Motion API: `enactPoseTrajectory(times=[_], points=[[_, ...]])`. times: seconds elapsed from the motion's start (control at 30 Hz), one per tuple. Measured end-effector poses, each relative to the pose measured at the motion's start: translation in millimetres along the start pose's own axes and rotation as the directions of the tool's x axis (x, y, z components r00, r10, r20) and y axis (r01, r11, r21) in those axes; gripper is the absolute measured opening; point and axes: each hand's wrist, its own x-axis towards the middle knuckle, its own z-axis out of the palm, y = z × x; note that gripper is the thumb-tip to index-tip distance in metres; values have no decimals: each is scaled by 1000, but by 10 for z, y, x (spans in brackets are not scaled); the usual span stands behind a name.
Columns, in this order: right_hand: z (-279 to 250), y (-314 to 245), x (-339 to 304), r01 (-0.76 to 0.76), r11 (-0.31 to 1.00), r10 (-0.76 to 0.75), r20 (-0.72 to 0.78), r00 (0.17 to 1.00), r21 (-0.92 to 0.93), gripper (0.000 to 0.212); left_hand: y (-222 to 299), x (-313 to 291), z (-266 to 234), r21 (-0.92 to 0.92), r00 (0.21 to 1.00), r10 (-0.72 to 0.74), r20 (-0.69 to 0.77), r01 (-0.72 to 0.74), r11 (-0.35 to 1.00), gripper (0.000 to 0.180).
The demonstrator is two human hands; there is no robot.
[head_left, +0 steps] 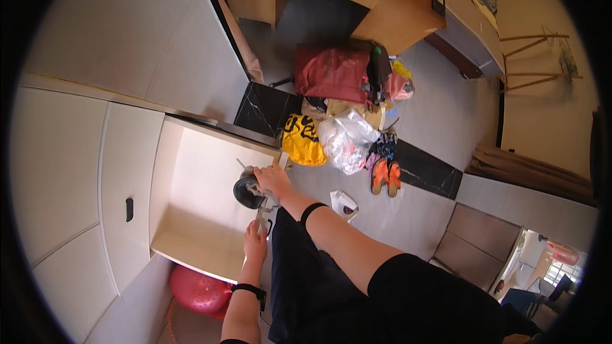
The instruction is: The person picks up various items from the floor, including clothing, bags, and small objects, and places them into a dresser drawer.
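A dark, round, cup-like thing [247,192] with grey parts sits at the front edge of an open cream compartment [213,172]; its exact kind is hard to make out. My right hand [273,181] reaches over it, fingers bent onto its grey upper part. Below, my left hand [255,243] is closed around a grey strip [263,220] that hangs beside the dark thing. A thin light rod pokes out near its top. Both my wrists wear black bands.
Cream cabinet doors [127,153] stand left of the compartment. A pink ball [199,290] lies below it. On the floor ahead are a yellow bag [303,140], a clear plastic bag [347,140], a dark red bag [331,73], orange sandals [386,177] and a white packet [344,205].
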Motion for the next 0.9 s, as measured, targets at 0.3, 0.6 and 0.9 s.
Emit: enactPoseTrajectory(times=[0.3, 0.6, 0.9], points=[[-319, 19, -204, -59, 987, 43, 114, 993, 148, 36, 337, 446, 41, -785, 992, -8, 124, 103, 611, 88], [-452, 71, -497, -48, 985, 15, 196, 981, 168, 41, 627, 543, -343, -858, 900, -354, 254, 379, 347, 49], [-452, -106, -1207, -176, 282, 166, 133, 977, 943, 52, 863, 210, -621, -893, 908, -258, 331, 389, 225, 32]])
